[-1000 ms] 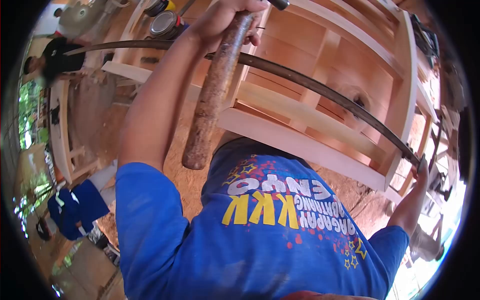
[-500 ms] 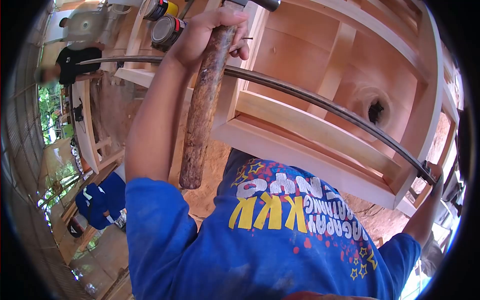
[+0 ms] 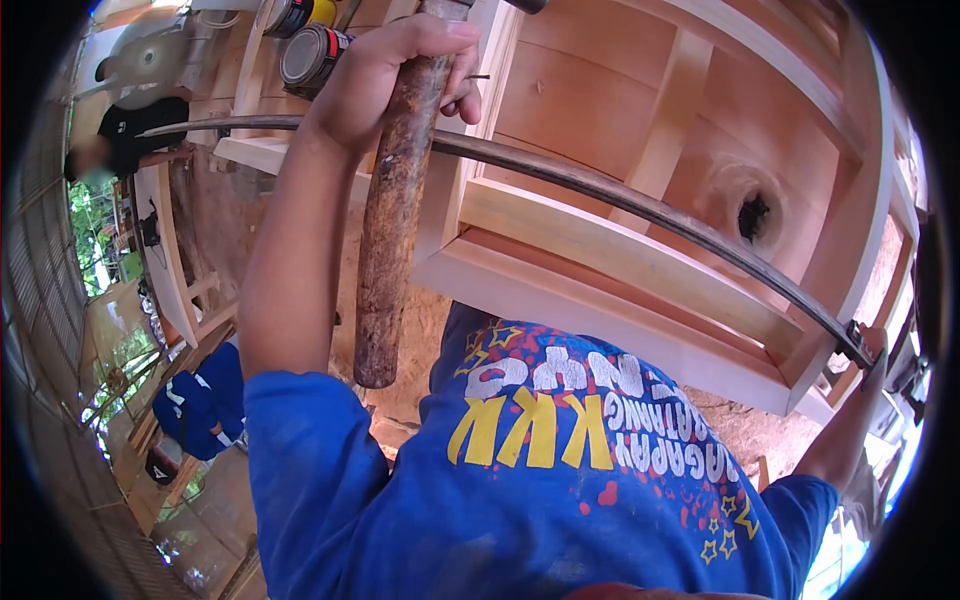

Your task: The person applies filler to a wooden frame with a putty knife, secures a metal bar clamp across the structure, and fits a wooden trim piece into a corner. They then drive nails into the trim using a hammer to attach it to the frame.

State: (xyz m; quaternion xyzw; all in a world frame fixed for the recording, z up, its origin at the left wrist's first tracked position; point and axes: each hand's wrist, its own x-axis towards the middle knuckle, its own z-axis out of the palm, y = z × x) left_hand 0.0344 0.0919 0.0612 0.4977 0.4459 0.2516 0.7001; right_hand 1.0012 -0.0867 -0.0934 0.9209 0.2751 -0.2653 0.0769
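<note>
Sawdust and brown dirt are covering the ground of this open wood shop. A big wooden cabinet point(image 3: 700, 190) made of pale boards is lying on its side in front of the person in the blue shirt point(image 3: 540, 480).

The person's hand point(image 3: 385, 70) at the top of the picture is squeezing tight around a hammer handle point(image 3: 388, 220). That handle is rough, brown and long, and it is pointing down toward the blue shirt. Fingers of this hand are also pinching a thin little nail point(image 3: 478, 77) close to a cabinet board.

A long, dark, bent metal strip point(image 3: 600, 185) is stretching across the front of the cabinet. The other hand point(image 3: 872, 352), far out at the side, is gripping the end of that strip.

Two paint cans point(image 3: 312, 55) are sitting just past the top hand. Another person in black point(image 3: 135, 130) is working far away.
</note>
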